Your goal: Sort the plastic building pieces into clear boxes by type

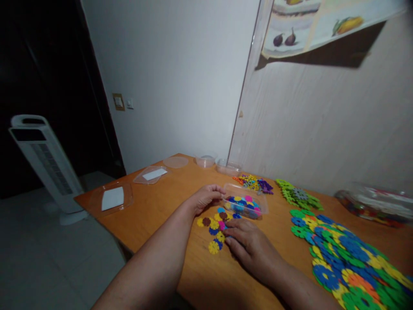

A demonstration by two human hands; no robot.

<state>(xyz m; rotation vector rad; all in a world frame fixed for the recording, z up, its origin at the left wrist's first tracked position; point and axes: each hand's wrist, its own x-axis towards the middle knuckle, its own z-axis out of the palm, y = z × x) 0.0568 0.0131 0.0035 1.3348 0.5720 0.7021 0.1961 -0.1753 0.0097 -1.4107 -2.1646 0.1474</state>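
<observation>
My left hand (208, 199) grips the left rim of a clear plastic tub (263, 202) with fingers and thumb closed. Inside the tub lie many small notched discs (247, 206) in blue, yellow, pink and other colours. My right hand (250, 241) rests palm down on the table just in front of the tub, fingers stretched out. Its fingertips touch a loose cluster of small notched discs (214, 247), mostly yellow, with blue, brown and pink ones. Whatever is under its fingers is partly hidden.
Large flower-shaped discs (342, 249) are heaped at the right. Behind stand green snowflake pieces (297, 193), small multicoloured pieces (253, 183) and a filled clear container (374, 204). Clear tubs (228, 165) and lids (150, 174) line the wooden table's (155, 202) back and left.
</observation>
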